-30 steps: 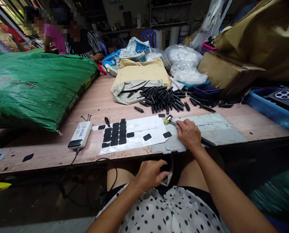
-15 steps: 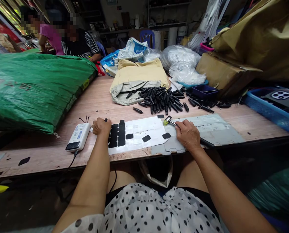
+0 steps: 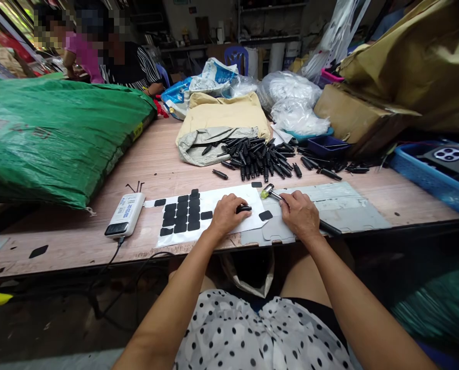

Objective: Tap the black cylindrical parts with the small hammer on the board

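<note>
My left hand (image 3: 228,213) is closed over the white sheet (image 3: 214,194), holding a small black tapered part (image 3: 244,208) whose end sticks out past the fingers. To its left, rows of black rounded-square pads (image 3: 181,211) lie on the sheet. My right hand (image 3: 302,211) grips a hammer (image 3: 278,196) by its shaft, the black handle running out under the palm. The hammer's metal head, with something yellow-green on it, rests low near the sheet's right edge. A loose black pad (image 3: 265,215) lies between my two hands.
Beyond the sheet is a heap of similar black parts (image 3: 252,156) by a beige sack (image 3: 224,113). A white power bank (image 3: 125,215) with a cable and a green sack (image 3: 60,139) are leftward. Grey board (image 3: 348,205) and a blue basket (image 3: 433,177) lie rightward. Two people sit behind.
My left hand has moved right, from the sheet's left end to its middle, still with a black part. The pads at the left are now uncovered. My right hand stays on the hammer.
</note>
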Demonstrator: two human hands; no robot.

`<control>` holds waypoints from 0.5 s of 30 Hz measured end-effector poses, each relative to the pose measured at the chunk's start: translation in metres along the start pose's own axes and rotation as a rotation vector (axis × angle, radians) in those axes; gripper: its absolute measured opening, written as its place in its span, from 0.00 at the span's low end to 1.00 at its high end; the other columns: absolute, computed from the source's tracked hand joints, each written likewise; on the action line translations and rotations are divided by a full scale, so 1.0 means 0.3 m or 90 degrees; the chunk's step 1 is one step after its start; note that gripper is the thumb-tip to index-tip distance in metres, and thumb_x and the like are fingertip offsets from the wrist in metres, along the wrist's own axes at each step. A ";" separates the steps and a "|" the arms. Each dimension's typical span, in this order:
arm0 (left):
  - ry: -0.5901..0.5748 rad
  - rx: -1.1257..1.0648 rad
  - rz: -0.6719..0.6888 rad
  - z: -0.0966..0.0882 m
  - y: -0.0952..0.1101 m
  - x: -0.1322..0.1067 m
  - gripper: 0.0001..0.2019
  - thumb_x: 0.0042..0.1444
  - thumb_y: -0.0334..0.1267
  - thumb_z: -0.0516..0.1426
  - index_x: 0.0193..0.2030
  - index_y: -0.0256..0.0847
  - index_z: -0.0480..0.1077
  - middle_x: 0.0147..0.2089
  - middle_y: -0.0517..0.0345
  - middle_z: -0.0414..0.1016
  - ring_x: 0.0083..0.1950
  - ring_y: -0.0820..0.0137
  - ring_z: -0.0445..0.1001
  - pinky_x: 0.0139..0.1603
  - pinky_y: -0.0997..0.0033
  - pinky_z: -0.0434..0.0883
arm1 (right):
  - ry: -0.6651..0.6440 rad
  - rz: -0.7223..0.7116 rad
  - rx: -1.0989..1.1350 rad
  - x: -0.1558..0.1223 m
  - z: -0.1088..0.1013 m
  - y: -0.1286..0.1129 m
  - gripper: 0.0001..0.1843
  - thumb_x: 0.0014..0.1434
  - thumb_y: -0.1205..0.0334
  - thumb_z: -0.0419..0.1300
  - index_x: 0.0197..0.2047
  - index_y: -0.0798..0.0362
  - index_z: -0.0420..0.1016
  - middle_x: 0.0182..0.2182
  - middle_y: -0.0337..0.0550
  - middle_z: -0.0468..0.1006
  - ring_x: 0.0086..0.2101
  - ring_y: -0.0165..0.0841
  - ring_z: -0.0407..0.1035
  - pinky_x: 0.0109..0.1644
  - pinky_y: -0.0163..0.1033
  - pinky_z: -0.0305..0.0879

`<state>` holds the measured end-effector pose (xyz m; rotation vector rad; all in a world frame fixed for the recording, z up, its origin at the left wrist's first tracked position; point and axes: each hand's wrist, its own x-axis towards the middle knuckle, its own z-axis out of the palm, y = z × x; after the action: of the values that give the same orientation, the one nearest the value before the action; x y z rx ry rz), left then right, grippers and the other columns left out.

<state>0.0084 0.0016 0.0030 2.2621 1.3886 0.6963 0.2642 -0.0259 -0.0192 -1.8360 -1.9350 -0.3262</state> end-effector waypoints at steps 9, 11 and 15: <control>0.046 -0.088 -0.033 -0.015 -0.058 -0.019 0.09 0.53 0.35 0.70 0.39 0.42 0.77 0.38 0.56 0.76 0.46 0.62 0.70 0.48 0.63 0.68 | -0.027 -0.007 -0.006 0.011 -0.010 0.004 0.17 0.69 0.59 0.53 0.52 0.50 0.81 0.40 0.47 0.75 0.42 0.39 0.65 0.42 0.42 0.56; 0.030 -0.088 -0.044 -0.014 -0.052 -0.015 0.09 0.52 0.36 0.71 0.38 0.43 0.77 0.37 0.57 0.76 0.46 0.62 0.70 0.48 0.62 0.67 | -0.029 0.003 0.021 0.015 -0.027 -0.008 0.17 0.69 0.60 0.53 0.54 0.50 0.81 0.39 0.48 0.76 0.42 0.40 0.66 0.42 0.42 0.58; 0.019 -0.087 -0.063 -0.011 -0.050 -0.007 0.09 0.51 0.38 0.71 0.37 0.43 0.77 0.36 0.58 0.75 0.45 0.62 0.70 0.47 0.62 0.67 | 0.003 0.041 0.171 0.003 -0.082 -0.079 0.20 0.69 0.60 0.53 0.59 0.49 0.78 0.40 0.46 0.78 0.42 0.38 0.70 0.44 0.41 0.63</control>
<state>-0.0050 0.0063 -0.0033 2.0714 1.4105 0.7705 0.2448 -0.0387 0.0059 -1.7151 -1.8121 -0.0462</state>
